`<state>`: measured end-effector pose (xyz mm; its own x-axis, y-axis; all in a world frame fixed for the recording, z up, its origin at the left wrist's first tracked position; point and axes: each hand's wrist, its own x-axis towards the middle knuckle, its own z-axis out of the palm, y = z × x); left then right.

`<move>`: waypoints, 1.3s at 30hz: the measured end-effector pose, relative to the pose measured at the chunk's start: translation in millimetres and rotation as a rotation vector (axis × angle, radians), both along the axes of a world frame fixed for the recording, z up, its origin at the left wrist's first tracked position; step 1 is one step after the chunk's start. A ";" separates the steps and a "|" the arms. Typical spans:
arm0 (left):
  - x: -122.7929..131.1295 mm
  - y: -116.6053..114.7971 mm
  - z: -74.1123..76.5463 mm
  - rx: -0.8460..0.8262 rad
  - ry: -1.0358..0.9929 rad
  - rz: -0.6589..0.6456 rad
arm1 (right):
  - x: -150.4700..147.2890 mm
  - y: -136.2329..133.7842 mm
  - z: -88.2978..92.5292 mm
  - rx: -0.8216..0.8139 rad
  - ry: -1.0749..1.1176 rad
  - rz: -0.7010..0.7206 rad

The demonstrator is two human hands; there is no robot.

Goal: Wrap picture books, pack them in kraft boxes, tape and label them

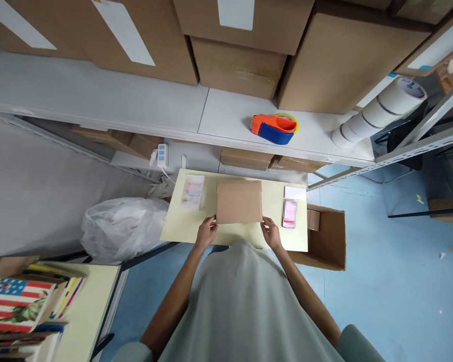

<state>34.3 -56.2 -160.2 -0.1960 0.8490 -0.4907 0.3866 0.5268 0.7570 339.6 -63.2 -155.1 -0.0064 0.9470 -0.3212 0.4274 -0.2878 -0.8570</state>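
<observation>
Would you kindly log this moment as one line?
left hand: at cardboard left corner | right hand: at right corner | cardboard: flat on table

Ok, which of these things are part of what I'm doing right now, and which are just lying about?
In hand: flat cardboard piece, with left hand and right hand at its near corners, on the small table.
Lying about: tape dispenser and tape rolls on the shelf, paper packet, pink item, open carton, plastic bag, books.
</observation>
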 end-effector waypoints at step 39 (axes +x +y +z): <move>-2.6 35.8 17.7 0.008 -0.174 0.193 | -1.9 28.2 25.8 -0.161 0.070 -0.215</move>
<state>31.6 -20.4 -142.5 -0.2684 0.8082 -0.5243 0.1432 0.5716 0.8079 337.7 -35.0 -129.3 0.1622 0.8656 -0.4737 0.2829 -0.5007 -0.8181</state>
